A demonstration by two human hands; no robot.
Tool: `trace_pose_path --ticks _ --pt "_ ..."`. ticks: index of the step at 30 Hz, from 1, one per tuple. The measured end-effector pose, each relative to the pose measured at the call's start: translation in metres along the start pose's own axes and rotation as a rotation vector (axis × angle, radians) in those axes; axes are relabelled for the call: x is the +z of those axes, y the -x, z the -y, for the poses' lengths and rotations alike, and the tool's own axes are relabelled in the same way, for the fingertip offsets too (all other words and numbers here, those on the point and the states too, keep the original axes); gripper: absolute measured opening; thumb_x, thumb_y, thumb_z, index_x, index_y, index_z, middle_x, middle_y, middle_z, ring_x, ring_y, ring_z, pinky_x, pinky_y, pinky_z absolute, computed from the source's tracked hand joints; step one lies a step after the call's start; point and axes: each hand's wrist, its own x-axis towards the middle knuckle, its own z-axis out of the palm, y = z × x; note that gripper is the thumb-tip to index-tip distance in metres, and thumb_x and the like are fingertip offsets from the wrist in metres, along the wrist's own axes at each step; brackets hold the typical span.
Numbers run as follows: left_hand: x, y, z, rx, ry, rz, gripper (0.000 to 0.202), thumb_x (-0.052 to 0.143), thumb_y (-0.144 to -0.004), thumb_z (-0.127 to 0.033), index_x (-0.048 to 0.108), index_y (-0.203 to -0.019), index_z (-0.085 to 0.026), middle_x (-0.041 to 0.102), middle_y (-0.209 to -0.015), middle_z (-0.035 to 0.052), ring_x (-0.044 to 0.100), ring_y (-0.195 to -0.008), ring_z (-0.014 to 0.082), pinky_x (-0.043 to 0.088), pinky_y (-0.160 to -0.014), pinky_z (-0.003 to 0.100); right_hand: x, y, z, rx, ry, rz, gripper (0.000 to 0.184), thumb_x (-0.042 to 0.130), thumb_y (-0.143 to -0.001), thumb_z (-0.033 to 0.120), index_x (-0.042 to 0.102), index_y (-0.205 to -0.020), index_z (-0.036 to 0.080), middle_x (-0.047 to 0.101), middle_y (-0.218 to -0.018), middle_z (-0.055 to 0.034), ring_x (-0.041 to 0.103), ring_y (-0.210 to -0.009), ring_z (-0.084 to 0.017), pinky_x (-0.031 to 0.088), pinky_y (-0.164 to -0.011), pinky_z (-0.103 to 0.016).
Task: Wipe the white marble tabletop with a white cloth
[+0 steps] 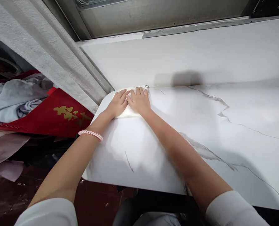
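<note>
A white, soft-looking bundle, perhaps folded cloth (128, 112), lies at the far left corner of the marbled white table (151, 163). Both palms rest on top of it. My left hand (118, 103) covers its left part with the fingers stretched out. Beside it, my right hand (139, 99) lies flat on the right part, fingers slightly spread, the thumbs close together. A small dark patterned bit shows at the bundle's upper right corner. Much of the bundle is hidden under my hands. A pink coiled band (90, 134) circles my left wrist.
A white wall (177, 56) runs along the table's back edge, below a metal-framed window (130, 18). A pale curtain (47, 47) hangs at the left. Beyond it are a red bag with gold characters (66, 110) and grey-white fabric (19, 94). Dark red floor (94, 201) shows below.
</note>
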Motion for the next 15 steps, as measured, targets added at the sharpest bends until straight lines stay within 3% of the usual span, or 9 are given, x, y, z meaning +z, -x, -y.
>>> trace_pose_path --ticks 4,9,15 --pt "-0.006 0.04 -0.004 -0.015 0.012 0.005 0.059 0.021 -0.103 -0.04 0.035 -0.156 -0.017 0.032 -0.166 0.0131 0.024 -0.155 0.0251 0.014 -0.126 0.054 -0.003 0.03 0.023 -0.018 -0.021 0.025 0.055 0.033 -0.106 0.04 0.051 -0.146 0.006 0.042 -0.157 -0.0243 0.032 -0.15 -0.036 0.02 -0.122 -0.057" --pt "-0.013 0.111 -0.01 -0.026 -0.016 0.005 0.06 0.02 -0.103 -0.041 0.032 -0.157 -0.017 0.03 -0.166 0.0126 0.024 -0.155 0.0241 0.013 -0.128 0.051 -0.007 0.084 0.058 -0.064 -0.058 0.046 0.058 0.034 -0.106 0.041 0.047 -0.148 0.003 0.039 -0.158 -0.0261 0.029 -0.151 -0.037 0.016 -0.123 -0.058" --pt "-0.016 0.186 -0.019 -0.004 0.005 0.009 0.062 0.019 -0.103 -0.048 0.031 -0.157 -0.02 0.029 -0.167 0.0107 0.024 -0.155 0.0279 0.013 -0.127 0.056 -0.018 0.146 0.093 -0.079 -0.098 0.105 0.06 0.033 -0.106 0.038 0.042 -0.151 0.0 0.033 -0.161 -0.0279 0.023 -0.152 -0.04 0.011 -0.124 -0.06"
